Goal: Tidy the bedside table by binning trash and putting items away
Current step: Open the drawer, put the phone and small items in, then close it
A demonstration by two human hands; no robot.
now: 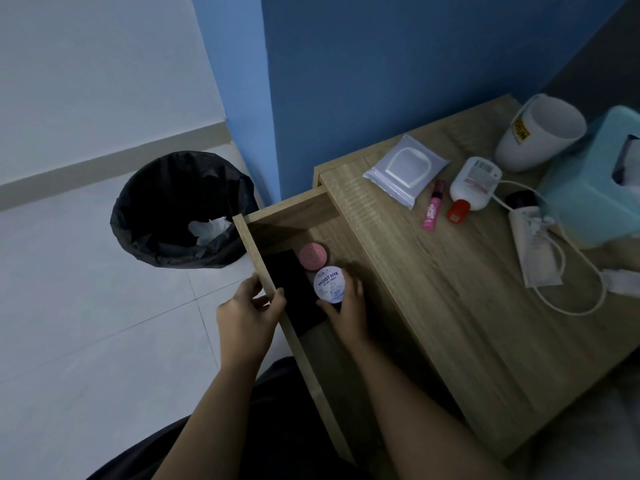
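The wooden bedside table (450,289) has its drawer (258,258) pulled out to the left. My left hand (247,315) grips the drawer's front panel. Inside the drawer my right hand (346,308) holds a round white cream jar (329,285) with blue lettering. A small pink jar (313,255) sits just beyond it, and a flat black object (294,289) lies along the drawer front. On the tabletop lie a wipes pack (405,169), a pink lip balm tube (434,210) and a white bottle with a red cap (473,187).
A bin lined with a black bag (180,209) stands on the white floor left of the drawer, crumpled white paper inside. At the table's right are a white cup (540,133), a teal tissue box (599,181), a white tube (533,244) and a white cable (571,285).
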